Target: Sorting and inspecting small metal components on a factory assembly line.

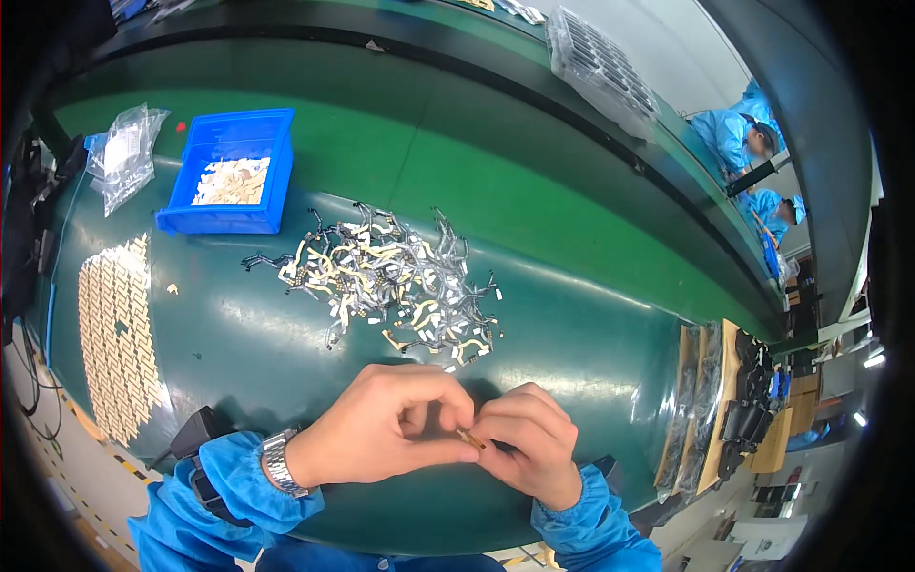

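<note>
The left hand (376, 426) and right hand (530, 440) both pinch a small tan piece (471, 439), lower centre of the frame; a cable heap (391, 276) lies mid-frame; a blue bin (227, 221), upper left.

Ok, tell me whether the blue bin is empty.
No, a heap of small pale pieces lies inside the blue bin.

Left hand (367, 429) and right hand (536, 443) meet at lower centre of the frame, fingers (519, 418) curled, pinching.
</note>
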Available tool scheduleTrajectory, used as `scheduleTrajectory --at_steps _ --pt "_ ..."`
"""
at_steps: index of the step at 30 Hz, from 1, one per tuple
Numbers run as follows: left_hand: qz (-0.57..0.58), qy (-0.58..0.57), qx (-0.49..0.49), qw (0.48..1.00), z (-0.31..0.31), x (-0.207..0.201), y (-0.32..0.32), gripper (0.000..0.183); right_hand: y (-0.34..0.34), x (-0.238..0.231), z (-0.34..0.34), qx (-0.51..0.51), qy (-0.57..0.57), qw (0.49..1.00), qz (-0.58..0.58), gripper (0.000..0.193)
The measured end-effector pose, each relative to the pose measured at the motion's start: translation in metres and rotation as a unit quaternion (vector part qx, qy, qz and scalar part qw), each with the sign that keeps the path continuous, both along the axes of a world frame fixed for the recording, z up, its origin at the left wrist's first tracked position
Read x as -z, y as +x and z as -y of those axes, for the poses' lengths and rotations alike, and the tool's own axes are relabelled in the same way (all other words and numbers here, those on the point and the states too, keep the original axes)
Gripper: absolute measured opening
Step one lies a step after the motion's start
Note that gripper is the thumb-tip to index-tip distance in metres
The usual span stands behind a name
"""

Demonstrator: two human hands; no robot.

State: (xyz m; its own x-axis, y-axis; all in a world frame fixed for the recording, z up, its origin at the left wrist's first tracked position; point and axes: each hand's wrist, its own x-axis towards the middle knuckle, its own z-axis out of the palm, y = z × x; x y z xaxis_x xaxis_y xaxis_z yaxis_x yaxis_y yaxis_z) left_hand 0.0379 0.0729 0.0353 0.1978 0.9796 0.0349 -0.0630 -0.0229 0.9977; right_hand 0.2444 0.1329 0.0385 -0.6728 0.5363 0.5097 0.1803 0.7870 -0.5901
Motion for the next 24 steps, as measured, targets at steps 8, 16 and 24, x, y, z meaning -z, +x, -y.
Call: scheduleTrajectory --at_steps 8,16,24 --pt "-0.076 0.090 -0.050 0.992 0.002 0.000 0.004 0.022 0.003 0.000 0.001 0.005 0.013 1.000 -0.001 0.030" --pt "-0.102 0.105 -0.049 0.988 0.001 -0.003 0.002 0.022 0.001 0.000 -0.001 -0.004 0.012 1.000 -0.005 0.028" --pt "-0.083 0.087 -0.044 0.992 -0.007 -0.005 0.011 0.022 0.011 0.004 -0.002 0.022 -0.001 1.000 -0.001 0.026"
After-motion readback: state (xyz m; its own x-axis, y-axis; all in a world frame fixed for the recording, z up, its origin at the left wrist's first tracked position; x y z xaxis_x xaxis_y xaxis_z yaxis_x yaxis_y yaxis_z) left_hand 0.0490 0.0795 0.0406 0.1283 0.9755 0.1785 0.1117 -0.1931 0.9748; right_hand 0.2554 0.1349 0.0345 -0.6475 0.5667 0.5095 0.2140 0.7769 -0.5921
